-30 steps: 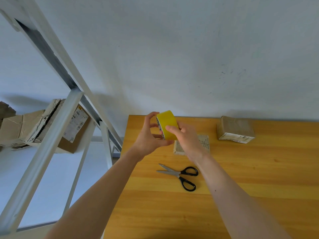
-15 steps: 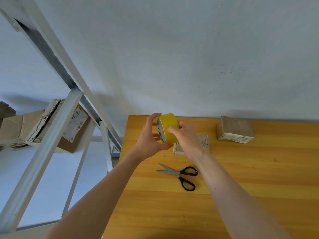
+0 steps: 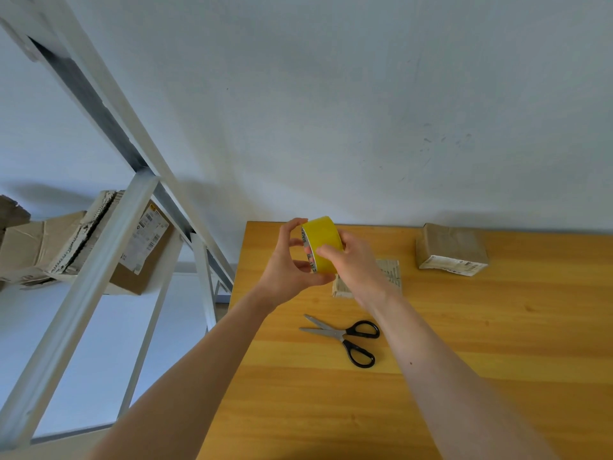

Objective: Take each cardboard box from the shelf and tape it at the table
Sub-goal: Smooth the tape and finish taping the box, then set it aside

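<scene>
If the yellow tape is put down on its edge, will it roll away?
Probably: the yellow tape roll is a round ring, so on edge it would likely roll across the smooth table. Laid flat, it should stay. It seems light and stiff: the left hand and right hand hold it without squashing it.

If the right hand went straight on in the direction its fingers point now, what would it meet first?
The yellow tape roll, which the right hand now holds; beyond it, probably the left hand.
</scene>
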Demonstrator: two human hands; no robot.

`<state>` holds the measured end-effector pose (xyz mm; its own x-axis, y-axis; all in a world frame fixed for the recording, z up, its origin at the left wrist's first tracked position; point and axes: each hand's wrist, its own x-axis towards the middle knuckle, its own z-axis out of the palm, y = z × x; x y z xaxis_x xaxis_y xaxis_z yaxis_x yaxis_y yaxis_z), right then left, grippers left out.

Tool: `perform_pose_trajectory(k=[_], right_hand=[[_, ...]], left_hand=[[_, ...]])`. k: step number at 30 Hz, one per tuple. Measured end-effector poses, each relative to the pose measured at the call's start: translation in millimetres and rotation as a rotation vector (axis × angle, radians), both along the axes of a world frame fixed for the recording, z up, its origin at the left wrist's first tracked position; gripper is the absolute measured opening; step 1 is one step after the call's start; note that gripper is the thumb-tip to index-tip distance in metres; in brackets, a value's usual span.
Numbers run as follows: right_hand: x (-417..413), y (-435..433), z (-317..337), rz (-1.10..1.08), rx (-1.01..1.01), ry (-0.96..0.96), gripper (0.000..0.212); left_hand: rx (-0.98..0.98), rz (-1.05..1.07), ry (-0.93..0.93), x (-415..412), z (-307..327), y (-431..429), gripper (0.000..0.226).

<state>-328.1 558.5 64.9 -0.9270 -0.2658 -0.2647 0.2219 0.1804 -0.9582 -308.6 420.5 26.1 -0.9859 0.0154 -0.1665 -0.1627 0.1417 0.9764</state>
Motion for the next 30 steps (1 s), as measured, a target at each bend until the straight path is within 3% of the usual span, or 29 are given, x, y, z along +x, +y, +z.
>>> perform_pose_trajectory(k=[17,22,27,30], right_hand=[[-1,-7,0,-0.1,-0.101,-0.211,0.031],[1,-2,-4,-0.09,-0.078,-0.183,0.049],[-2,1,-8,-0.013,-0.18,-0.154,0.021],[-3,1,-9,-0.012,-0.147,-0.123,0.018]], left_hand=[[-0.061,0.013,0.008,0,-7,0,0.098],[-0.085,0.008,0.008,-1,-2,-2,0.099],[-0.055,-0.002,-0.021,-5,1,-7,0.099],[-0.054,-0.003,-0.025,-4,0,-5,0.099]])
